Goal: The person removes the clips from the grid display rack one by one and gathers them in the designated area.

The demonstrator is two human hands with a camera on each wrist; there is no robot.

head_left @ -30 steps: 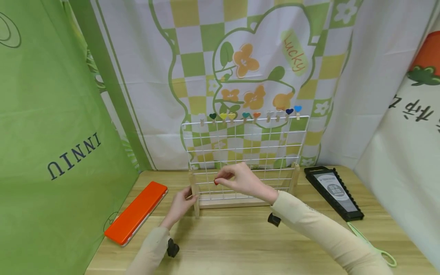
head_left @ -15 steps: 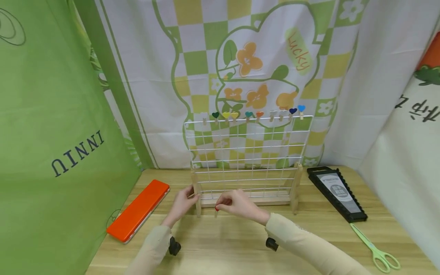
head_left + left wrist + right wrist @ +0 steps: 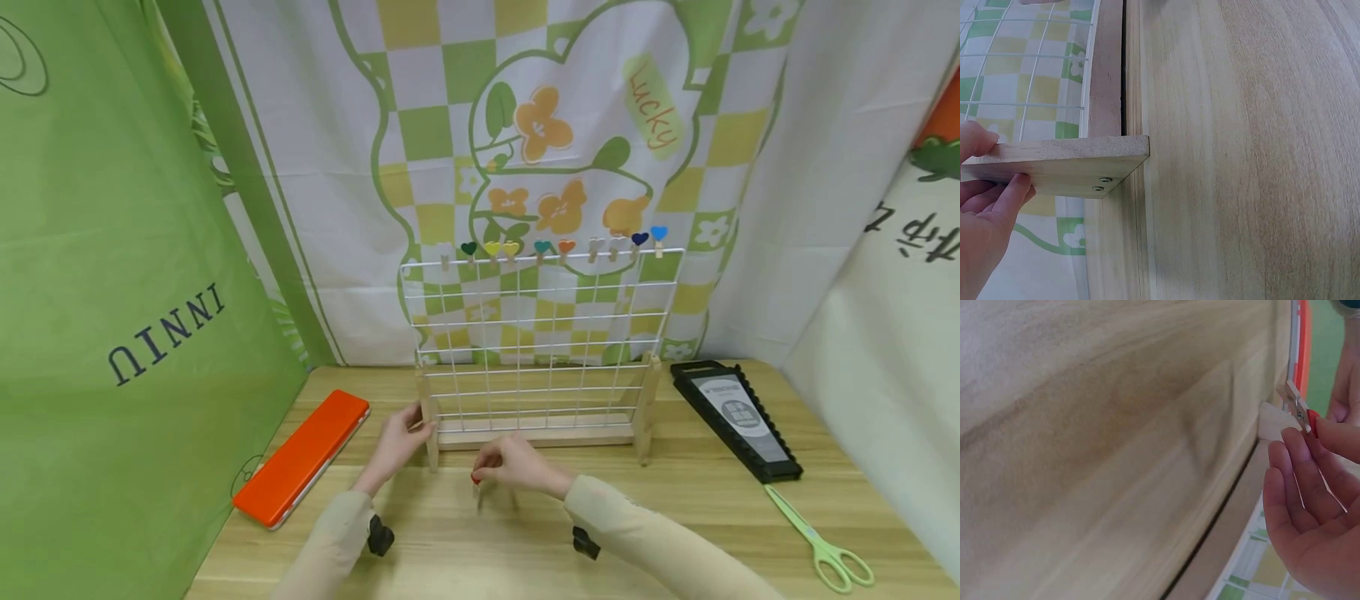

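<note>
Both hands work near the middle of the counter (image 3: 487,567) in the head view: the right hand (image 3: 517,463) pinches a red-topped clothespin (image 3: 476,479) over the wood, on the near side of a rack, while the left hand (image 3: 397,442) grips the rack's left wooden leg (image 3: 428,425). Standing upright toward the counter's far edge, the rack has a white wire grid (image 3: 543,431) above a wooden crossbar (image 3: 540,440), and a row of heart-topped clips (image 3: 542,247) along its top wire. An orange-red case (image 3: 303,458) lies slanted by the counter's left edge; a black holder (image 3: 738,421) sits near the far right corner, with green scissors (image 3: 831,558) just nearer, toward the right edge. From the left wrist, the thumb lies on one side of the wooden leg and the fingertips press its outer face, where two screws (image 3: 1105,180) show. From the right wrist, thumb and forefinger hold the clothespin by its red end, its bare wooden tips pointing away at a tilt; the other fingers are loosely extended, and the left hand shows beyond.
</note>
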